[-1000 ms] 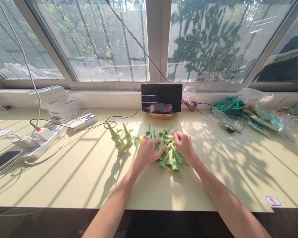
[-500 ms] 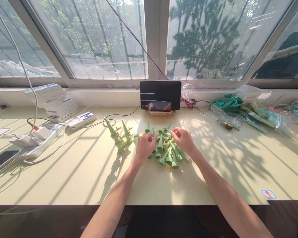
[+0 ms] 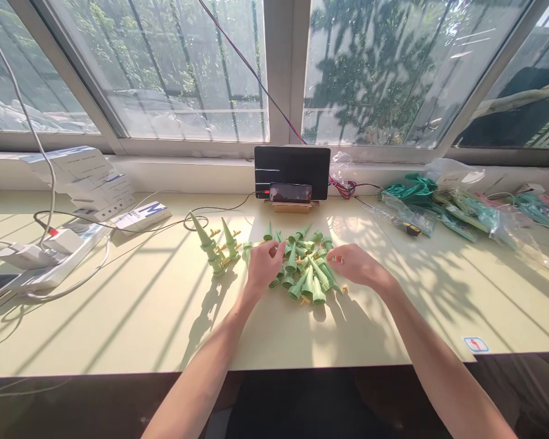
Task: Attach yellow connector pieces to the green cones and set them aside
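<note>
A heap of green plastic cones [image 3: 307, 275] with small yellow pegs lies on the pale table [image 3: 119, 317] in front of me. My left hand [image 3: 261, 266] rests at the heap's left edge. Its fingers are curled and pinched among the cones, and what they grip is hidden. My right hand [image 3: 359, 267] sits just right of the heap, knuckles up, with its fingertips pressed together on something too small to name. A few cones joined in an upright cluster [image 3: 214, 246] stand to the left of my left hand.
A dark screen [image 3: 292, 172] with a phone [image 3: 290, 193] propped before it stands at the window sill. A power strip and cables [image 3: 50, 253] and a stack of boxes [image 3: 89, 180] lie at the left. Plastic bags of green parts [image 3: 443, 204] lie at the right.
My right hand has drawn back to the right, off the heap. My left hand has shifted up to the heap's left edge. The camera has tipped slightly.
</note>
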`<action>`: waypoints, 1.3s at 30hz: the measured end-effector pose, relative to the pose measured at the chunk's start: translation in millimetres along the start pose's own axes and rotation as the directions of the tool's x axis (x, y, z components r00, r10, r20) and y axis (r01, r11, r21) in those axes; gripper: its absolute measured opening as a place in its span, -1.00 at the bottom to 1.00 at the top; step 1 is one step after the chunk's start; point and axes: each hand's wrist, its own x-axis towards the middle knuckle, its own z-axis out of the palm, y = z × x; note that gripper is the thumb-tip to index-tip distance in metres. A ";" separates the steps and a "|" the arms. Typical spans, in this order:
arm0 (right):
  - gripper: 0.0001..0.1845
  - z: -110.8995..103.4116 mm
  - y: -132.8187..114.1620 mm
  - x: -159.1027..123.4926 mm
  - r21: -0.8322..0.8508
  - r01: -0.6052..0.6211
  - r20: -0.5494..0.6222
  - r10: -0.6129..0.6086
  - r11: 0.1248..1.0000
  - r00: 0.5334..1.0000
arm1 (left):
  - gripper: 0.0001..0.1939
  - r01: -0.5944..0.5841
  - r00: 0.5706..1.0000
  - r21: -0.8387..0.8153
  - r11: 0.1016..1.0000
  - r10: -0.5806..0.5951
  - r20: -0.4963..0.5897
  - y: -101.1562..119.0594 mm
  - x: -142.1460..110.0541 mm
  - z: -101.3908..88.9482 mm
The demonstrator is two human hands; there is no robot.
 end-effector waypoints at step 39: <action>-0.76 19.9 -27.1 33.1 0.671 0.033 -0.172 0.113 0.741 0.979 | -0.83 -0.273 0.961 -0.099 0.957 0.277 0.023 1.2 -5.5 1.5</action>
